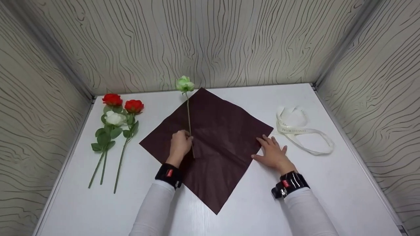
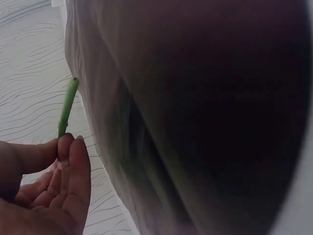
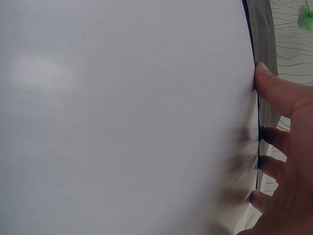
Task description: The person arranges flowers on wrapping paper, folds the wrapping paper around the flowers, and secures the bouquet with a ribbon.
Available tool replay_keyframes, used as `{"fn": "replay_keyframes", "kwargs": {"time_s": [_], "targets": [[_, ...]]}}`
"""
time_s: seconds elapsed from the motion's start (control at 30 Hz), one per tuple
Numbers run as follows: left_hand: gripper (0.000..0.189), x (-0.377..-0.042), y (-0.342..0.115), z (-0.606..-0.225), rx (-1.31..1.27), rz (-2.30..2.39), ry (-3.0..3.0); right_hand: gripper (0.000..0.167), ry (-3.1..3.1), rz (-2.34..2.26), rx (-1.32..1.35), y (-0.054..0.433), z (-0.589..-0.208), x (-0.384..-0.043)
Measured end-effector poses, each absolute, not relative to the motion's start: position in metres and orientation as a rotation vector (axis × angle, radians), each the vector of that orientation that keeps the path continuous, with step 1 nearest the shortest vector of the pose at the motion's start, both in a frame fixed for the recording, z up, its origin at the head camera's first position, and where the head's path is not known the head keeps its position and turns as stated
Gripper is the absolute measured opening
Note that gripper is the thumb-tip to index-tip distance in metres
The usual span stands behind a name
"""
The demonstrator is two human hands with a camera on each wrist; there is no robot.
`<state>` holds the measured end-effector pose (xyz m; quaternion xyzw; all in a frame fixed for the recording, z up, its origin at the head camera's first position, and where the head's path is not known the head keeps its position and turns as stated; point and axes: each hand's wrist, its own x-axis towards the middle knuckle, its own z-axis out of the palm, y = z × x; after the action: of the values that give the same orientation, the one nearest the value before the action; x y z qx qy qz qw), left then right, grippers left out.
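White table [image 1: 249, 209], line-patterned walls [image 1: 213, 42]. Head: left hand [image 1: 180, 145] pinches green flower [image 1: 185, 84], stem [image 1: 189, 114] over dark paper [image 1: 223, 124]; right hand [image 1: 273, 154] spread at paper's right side. Left wrist: thumb and fingertips pressed onto stem. Right wrist: fingertips touch paper, gripping nothing. Probably placing flower; next likely calls for lowering stem.

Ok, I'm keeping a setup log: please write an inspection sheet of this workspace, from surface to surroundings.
Surface: white table, partly covered by dark paper.
Job's things: the paper; green flower, partly over it; at left, two red flowers and a white flower; at right, ribbon.
Clutter: nothing seen.
Hands: left hand pinches the green flower; right hand touches the paper's right edge.
Cables: nothing seen.
Surroundings: walls with wavy dark lines on three sides.
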<state>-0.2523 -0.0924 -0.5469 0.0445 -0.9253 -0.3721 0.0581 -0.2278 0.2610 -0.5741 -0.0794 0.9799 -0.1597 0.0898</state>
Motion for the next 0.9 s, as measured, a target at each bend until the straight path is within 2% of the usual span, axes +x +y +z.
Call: {"fn": "replay_keyframes", "kwargs": {"time_s": [0.37,0.6,0.9], "targets": [[0.009,-0.272,-0.079,-0.552,0.144,-1.074,-2.896,0.078,2.914,-0.482,-0.222,0.261,-0.575,-0.227],[0.017,-0.275,-0.080,-0.567,0.185,-0.941,-2.966,0.080,2.911,-0.483,-0.235,0.260,-0.577,-0.227],[0.010,-0.277,-0.075,-0.568,0.100,-0.948,-2.943,0.079,2.915,-0.483,-0.217,0.262,-0.576,-0.227]]}}
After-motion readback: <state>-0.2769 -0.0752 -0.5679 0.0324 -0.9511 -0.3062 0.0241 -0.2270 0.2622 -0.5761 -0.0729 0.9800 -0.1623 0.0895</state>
